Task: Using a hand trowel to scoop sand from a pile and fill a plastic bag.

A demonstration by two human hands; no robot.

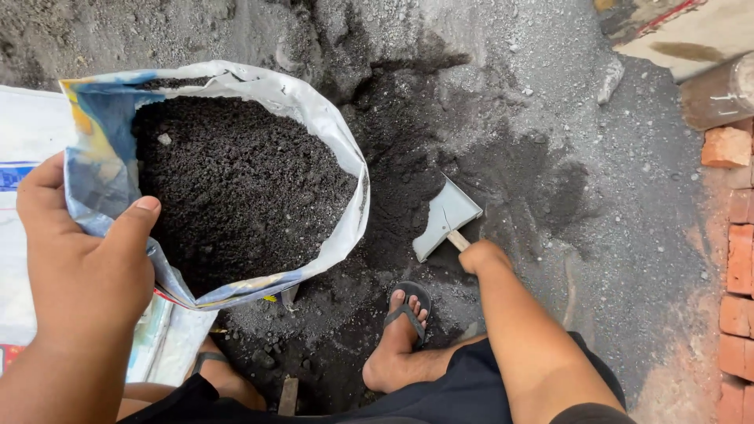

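Left hand (82, 255) grips near rim of sack (345, 149), mouth open upward, full of dark soil. Right hand (481, 255) right of sack, closed on trowel (445, 216); blade points away up-left into soil pile (471, 118). Bricks (738, 259) far right of sack.

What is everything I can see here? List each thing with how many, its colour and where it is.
Woven plastic sack: one, white and blue, left, open, holding dark soil.
Dark soil heap: one, black-grey, on the ground, centre.
Small metal scoop: one, grey blade, pale handle, centre.
Bricks: several, orange-red, right edge.
Flat white sack: one, far left, under the open sack.
Flip-flop sandal: one clearly seen, black, on the right foot.
Left hand: gripping the sack's rim.
Right hand: gripping the scoop's handle.
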